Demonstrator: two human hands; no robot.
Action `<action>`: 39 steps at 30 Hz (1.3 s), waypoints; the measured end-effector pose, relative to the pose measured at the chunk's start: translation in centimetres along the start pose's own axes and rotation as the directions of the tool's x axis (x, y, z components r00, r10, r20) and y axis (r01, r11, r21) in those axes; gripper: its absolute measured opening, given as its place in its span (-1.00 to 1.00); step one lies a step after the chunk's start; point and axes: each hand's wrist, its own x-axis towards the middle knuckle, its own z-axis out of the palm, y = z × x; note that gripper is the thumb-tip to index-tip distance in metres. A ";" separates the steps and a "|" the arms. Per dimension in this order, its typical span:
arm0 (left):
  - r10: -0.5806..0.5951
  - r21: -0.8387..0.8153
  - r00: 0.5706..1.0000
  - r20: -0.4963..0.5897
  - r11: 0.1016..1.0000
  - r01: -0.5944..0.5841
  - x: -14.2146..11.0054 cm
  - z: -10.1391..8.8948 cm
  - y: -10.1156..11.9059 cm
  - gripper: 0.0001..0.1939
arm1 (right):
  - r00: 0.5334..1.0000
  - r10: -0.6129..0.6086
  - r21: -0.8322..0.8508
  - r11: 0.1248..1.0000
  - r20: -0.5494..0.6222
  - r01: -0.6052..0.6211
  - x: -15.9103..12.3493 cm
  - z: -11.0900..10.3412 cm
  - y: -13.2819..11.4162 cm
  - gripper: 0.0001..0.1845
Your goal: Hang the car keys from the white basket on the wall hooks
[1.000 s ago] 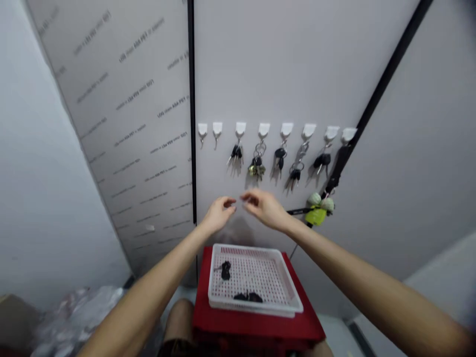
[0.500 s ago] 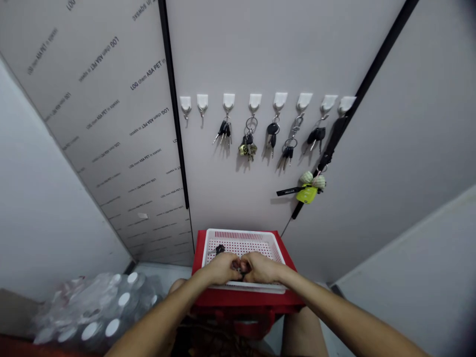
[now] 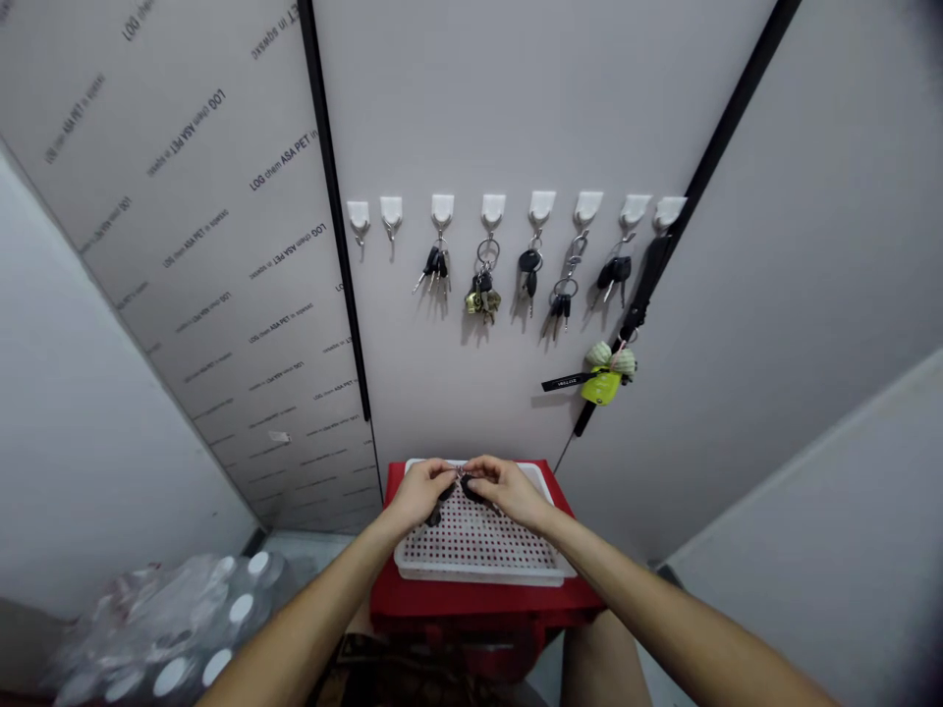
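Both hands are over the far part of a white perforated plastic basket (image 3: 478, 572). My left hand (image 3: 421, 496) pinches the left side of a bunch of black-headed keys (image 3: 469, 486), thumb and fingertips together. My right hand (image 3: 508, 491) grips the bunch from the right, its fingertips almost meeting the left ones. A small metal ring or clasp shows between the fingertips, too small to make out clearly. Below the left fingers is another dark key (image 3: 433, 516); whether it hangs from the bunch or lies in the basket, I cannot tell.
White hooks (image 3: 442, 209) line the wall ahead; several carry key bunches (image 3: 482, 293), and the two leftmost hold only small metal clips. A yellow-green key fob (image 3: 600, 386) hangs at the right. The basket rests on a red box-like bag (image 3: 486, 601). Plastic-wrapped bottles (image 3: 173, 628) stand lower left.
Both hands have moved up and away, from the basket's near side to its far part, with the keys between them. The view has shifted slightly.
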 end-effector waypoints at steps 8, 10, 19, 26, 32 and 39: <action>0.035 -0.080 0.999 -0.021 0.996 -0.036 0.5 -0.8 2.1 -0.87 | 0.987 -0.151 -0.177 0.974 -0.058 0.139 0.8 0.1 -1.3 -0.82; 0.061 -0.084 0.998 0.018 0.995 -0.059 0.4 -1.2 2.8 -0.86 | 0.985 -0.169 -0.170 0.972 -0.032 0.162 1.0 0.1 -1.8 -0.82; 0.142 -0.103 0.990 0.021 0.985 -0.139 0.8 -3.6 5.8 -0.88 | 0.992 -0.124 0.050 0.991 0.004 0.123 2.7 0.8 -5.0 -0.87; 0.271 -0.126 0.958 -0.091 0.951 -0.281 1.7 -6.9 11.6 -0.88 | 0.952 -0.284 0.014 0.958 -0.110 0.287 5.5 0.8 -12.1 -0.93; 0.390 -0.237 0.839 -0.379 0.836 -0.496 4.2 -9.9 17.8 -0.90 | 0.883 -0.402 0.051 0.903 -0.244 0.426 9.1 0.8 -19.6 -0.88; 0.311 -0.265 0.775 -0.551 0.815 -0.516 7.4 -11.9 22.0 -0.93 | 0.798 -0.556 -0.409 0.800 -0.233 0.438 12.9 1.0 -23.5 -0.67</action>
